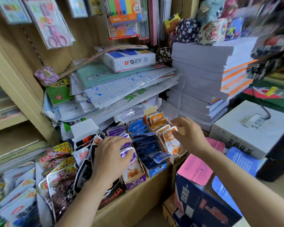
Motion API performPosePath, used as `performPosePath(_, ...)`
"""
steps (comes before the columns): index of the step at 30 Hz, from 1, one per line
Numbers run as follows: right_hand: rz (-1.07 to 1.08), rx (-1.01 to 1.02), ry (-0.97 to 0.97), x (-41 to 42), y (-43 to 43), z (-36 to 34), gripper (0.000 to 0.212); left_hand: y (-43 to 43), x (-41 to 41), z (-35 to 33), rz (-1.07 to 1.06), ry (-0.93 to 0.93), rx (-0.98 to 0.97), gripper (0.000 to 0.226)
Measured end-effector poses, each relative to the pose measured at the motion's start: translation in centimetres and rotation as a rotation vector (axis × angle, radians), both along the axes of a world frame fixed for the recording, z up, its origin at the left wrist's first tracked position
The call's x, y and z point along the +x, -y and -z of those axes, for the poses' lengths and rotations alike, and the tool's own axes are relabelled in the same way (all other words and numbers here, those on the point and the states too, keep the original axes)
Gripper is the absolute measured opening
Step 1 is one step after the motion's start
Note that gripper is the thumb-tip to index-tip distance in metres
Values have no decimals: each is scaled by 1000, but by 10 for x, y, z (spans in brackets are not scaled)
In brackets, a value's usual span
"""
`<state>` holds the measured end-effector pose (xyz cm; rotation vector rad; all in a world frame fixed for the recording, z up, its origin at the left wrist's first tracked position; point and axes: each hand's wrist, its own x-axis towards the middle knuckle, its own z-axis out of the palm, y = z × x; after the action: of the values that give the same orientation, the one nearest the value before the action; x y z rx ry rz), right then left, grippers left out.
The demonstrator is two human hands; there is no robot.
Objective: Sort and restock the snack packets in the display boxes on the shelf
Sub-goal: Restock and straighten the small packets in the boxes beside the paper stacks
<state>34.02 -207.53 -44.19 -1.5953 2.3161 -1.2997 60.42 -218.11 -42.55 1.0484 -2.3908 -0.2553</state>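
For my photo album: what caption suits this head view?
Left hand pressing the purple packets, right hand at the orange packets, sorting snacks in shelf display boxes.

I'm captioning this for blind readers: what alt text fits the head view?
A person's left hand rests on purple snack packets in a display box, while the right hand reaches orange packets two boxes over; a box of blue packets sits between. Stacked paper and stationery crowd the shelf behind.
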Motion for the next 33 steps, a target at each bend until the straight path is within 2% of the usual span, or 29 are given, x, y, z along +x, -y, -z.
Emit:
performPosePath(3, 88, 62, 49, -22, -2, 5, 30, -7, -18, -3, 86, -75, 3, 38)
performPosePath(9, 28, 149, 98, -28, 7, 17, 35, -8, -60, -1, 243, -76, 19, 44)
performPosePath(14, 13, 36, 277, -26, 31, 19, 36, 13, -95, -7, 246, -169, 89, 41)
performPosePath(17, -23, -4, 342, -23, 47, 16, 47, 29, -110, -8, 209, -104, 151, 49)
performPosePath(21, -123, 69, 120, -19, 68, 18, 61, 51, -119, 0, 187, 38, 234, 56)
performPosePath(23, -139, 154, 10, -21, 73, 25, 65, 59, -120, 4, 163, 131, 193, 54)
performPosePath(26, -113, 182, -62, -27, 68, 26, 52, 70, -119, 8, 150, 165, 158, 48)
performPosePath(29, -156, 134, -23, -29, 58, 19, 28, 75, -119, 9, 145, 144, 142, 44)
performPosePath(33, -167, 140, 15, -27, 49, 15, 12, 83, -119, 9, 108, 123, 90, 39)
